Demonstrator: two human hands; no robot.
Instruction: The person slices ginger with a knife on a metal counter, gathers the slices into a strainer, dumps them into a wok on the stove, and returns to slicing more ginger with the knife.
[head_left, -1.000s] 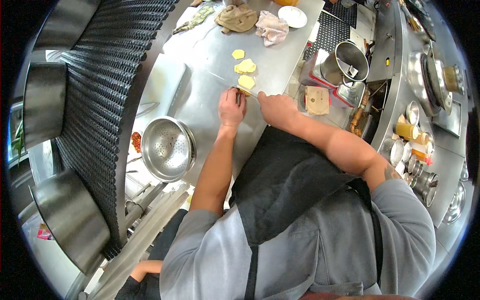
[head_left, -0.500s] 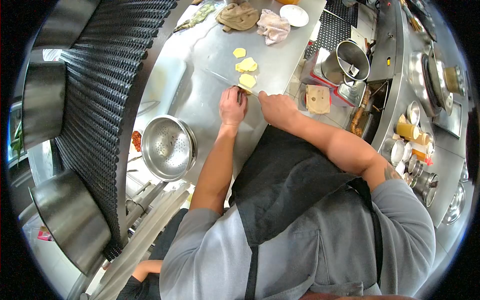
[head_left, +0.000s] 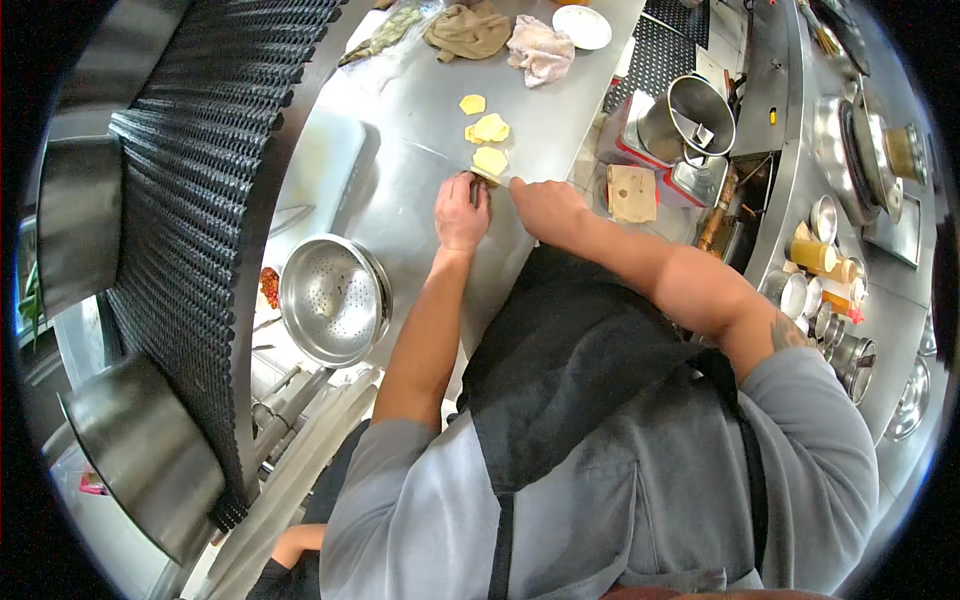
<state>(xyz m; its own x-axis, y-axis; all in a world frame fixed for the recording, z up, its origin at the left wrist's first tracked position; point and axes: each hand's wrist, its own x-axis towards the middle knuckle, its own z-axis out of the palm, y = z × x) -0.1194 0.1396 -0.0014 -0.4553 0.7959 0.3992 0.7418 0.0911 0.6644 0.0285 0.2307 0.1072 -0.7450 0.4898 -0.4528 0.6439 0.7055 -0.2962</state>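
My right hand (head_left: 550,210) is closed round the handle of a knife (head_left: 490,176), whose thin blade points left across the steel counter (head_left: 410,215). Beside the blade, the curled fingers of my left hand (head_left: 462,215) press on a small piece with a dark side, mostly hidden under them. Just beyond the blade lies a pale yellow slice (head_left: 489,160). Farther off are overlapping yellow slices (head_left: 490,127) and a single slice (head_left: 472,104), potato-like in look, though I cannot tell the kind.
A steel colander (head_left: 335,300) stands left of my forearm, near a whitish board (head_left: 318,170). Brown cloth (head_left: 475,32), pinkish cloth (head_left: 541,50) and a white plate (head_left: 582,27) lie at the far end. A large pot (head_left: 700,115) stands right. Another person's arm (head_left: 298,543) shows lower left.
The view has shifted slightly, and my right hand with the knife has moved a little. Both hands keep their grips, and the slices lie in much the same arrangement.
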